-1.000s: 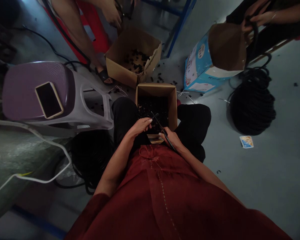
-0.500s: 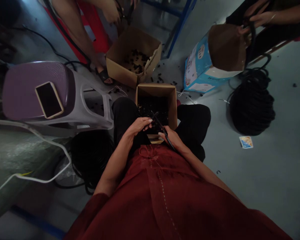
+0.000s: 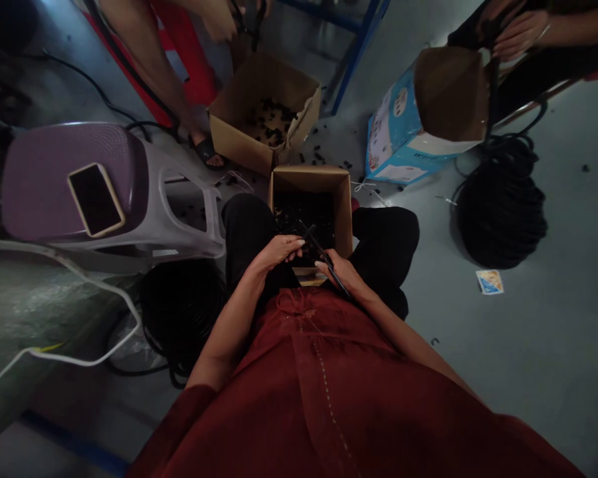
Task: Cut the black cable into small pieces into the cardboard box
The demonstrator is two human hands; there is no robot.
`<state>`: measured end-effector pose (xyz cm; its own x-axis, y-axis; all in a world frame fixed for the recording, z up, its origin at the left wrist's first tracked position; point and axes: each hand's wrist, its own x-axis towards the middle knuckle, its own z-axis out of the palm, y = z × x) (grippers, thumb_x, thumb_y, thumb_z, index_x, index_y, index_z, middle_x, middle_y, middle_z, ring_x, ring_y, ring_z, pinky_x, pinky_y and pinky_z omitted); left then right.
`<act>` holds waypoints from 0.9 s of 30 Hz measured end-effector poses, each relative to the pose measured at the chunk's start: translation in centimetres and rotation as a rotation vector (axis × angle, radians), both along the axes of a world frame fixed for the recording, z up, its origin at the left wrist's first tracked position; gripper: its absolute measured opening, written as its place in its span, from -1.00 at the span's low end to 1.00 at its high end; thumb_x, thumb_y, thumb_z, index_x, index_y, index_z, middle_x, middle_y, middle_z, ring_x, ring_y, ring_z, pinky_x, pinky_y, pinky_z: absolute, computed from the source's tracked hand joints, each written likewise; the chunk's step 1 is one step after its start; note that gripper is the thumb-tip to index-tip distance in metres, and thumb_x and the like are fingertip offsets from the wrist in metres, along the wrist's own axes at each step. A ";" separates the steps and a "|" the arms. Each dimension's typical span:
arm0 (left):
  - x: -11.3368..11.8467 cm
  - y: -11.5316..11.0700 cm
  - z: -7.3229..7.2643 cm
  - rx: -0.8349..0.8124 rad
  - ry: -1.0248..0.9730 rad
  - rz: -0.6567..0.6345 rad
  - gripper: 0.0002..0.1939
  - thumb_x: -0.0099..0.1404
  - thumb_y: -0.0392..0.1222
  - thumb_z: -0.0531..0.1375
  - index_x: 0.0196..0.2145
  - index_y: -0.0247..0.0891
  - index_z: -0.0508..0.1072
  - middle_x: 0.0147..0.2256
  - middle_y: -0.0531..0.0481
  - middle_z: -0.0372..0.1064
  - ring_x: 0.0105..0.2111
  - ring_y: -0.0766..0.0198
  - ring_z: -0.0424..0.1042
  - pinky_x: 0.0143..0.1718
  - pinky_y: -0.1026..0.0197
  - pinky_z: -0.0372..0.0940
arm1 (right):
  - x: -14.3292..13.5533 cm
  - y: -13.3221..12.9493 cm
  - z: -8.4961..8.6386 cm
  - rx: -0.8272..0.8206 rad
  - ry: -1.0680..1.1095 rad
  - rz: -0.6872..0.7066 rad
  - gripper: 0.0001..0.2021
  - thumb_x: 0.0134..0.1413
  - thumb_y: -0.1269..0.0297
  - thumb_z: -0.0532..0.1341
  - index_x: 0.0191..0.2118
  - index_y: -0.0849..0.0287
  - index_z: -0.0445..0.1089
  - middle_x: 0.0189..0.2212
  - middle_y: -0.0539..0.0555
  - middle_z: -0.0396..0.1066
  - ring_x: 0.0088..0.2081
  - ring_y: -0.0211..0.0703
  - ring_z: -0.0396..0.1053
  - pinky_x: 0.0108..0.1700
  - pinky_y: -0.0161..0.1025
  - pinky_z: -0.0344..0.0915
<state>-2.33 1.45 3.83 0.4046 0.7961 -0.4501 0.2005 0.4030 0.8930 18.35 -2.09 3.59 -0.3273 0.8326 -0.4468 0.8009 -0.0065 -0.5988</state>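
Observation:
Between my knees stands an open cardboard box [image 3: 342,212] with many small black pieces in it. Above its near edge, my left hand [image 3: 285,249] pinches a thin black piece [image 3: 309,231] between thumb and fingers. My right hand [image 3: 339,269] is closed around a long, dark, slender tool [image 3: 327,260], whose far end reaches up to the piece at my left fingertips. The two hands are a short way apart. Whether the tool is scissors or a cutter is too dark to tell.
A phone [image 3: 96,199] lies on a purple stool [image 3: 34,179] at left. Black coils [image 3: 179,312] [image 3: 501,206] lie on both sides. Ahead are another cardboard box [image 3: 242,143], a blue box [image 3: 398,133] and two people's hands.
At the upper right, the other person's hands have shifted on their black cord. My own hands have hardly moved, and still hold the piece and the tool.

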 end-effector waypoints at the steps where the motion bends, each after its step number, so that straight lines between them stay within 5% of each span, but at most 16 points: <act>1: 0.0 0.0 0.0 0.001 -0.007 0.001 -0.63 0.20 0.03 0.06 -0.52 -0.36 0.35 -0.64 0.10 0.18 -0.66 0.50 0.10 -0.63 0.38 -0.02 | 0.0 0.0 0.0 0.007 -0.003 0.000 -0.62 0.13 0.05 0.01 -0.04 0.20 0.20 -0.27 0.16 0.41 -0.28 -0.10 0.38 -0.28 -0.29 0.19; 27: 0.5 -0.1 -0.9 -0.063 -0.031 0.010 -0.65 0.23 -0.02 0.03 -0.52 -0.36 0.31 -0.58 0.08 0.20 -0.66 0.52 0.10 -0.65 0.40 0.00 | 0.1 -0.8 -1.3 0.041 -0.060 -0.041 -0.70 0.10 0.09 0.06 -0.12 0.14 0.25 -0.46 0.09 0.40 -0.41 -0.11 0.37 -0.42 -0.34 0.12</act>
<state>-1.81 1.37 2.97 0.4115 0.7705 -0.4868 0.1692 0.4603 0.8715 18.49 -2.84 2.31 -0.2663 0.8626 -0.4300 0.8348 -0.0167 -0.5504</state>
